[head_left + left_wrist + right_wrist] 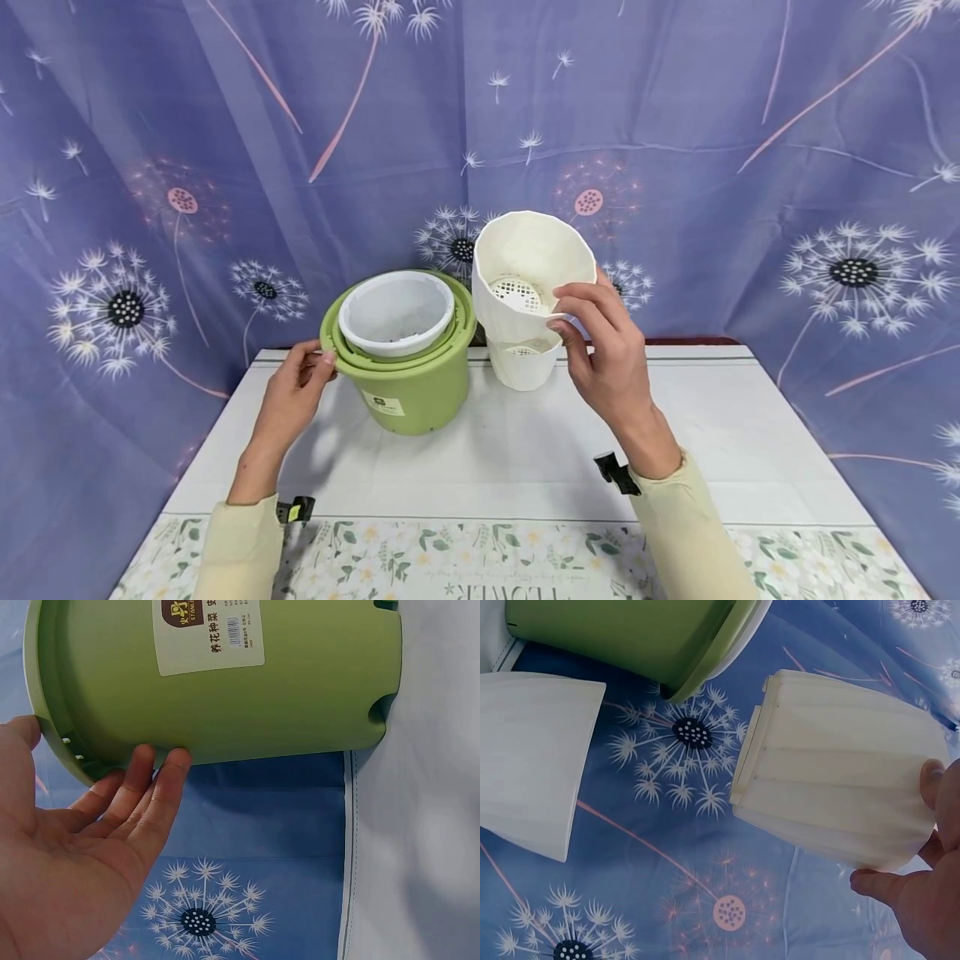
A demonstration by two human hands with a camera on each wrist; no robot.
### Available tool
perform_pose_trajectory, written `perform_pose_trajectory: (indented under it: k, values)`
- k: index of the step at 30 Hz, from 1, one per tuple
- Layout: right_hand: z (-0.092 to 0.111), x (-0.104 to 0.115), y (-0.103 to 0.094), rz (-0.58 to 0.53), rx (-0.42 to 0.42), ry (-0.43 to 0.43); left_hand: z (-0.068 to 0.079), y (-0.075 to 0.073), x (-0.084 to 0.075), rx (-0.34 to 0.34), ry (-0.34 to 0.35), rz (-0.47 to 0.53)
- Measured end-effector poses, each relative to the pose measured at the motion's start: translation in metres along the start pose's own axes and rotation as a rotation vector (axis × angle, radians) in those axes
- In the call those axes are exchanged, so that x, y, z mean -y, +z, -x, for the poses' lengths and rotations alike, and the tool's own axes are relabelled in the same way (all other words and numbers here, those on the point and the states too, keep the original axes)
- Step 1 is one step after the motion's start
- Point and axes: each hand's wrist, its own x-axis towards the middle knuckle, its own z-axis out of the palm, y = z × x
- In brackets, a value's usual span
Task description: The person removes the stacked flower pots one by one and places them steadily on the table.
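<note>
Left hand [291, 396]: grip pinching the left rim of the green pot [423, 392] (pot is upright on the bench [720, 433], axis vertical, mouth up). Inside it: a pale pot [397, 307], also mouth up, dark specks in its bottom. Label [383, 404] on the green pot's front wall. Right of the green pot: the lower white pot [522, 373], upright on the bench. Above that, clear of it in the right wrist view: the held white pot [536, 254], axis tilted, mouth up and toward the person, perforated base. Right hand [607, 358]: grip pinching its rim, farthest from the green pot.
</note>
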Motion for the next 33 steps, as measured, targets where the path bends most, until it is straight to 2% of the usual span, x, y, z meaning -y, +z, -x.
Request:
perform_pose_trajectory:
  k: [17, 33]
  values:
    - [0.005, -0.003, -0.011, 0.001, -0.006, 0.015, 0.001, -0.001, 0.001, -0.003, -0.004, -0.005]
    - [0.015, -0.005, -0.024, 0.045, -0.002, 0.046, 0.001, 0.000, -0.001, -0.004, -0.002, -0.038]
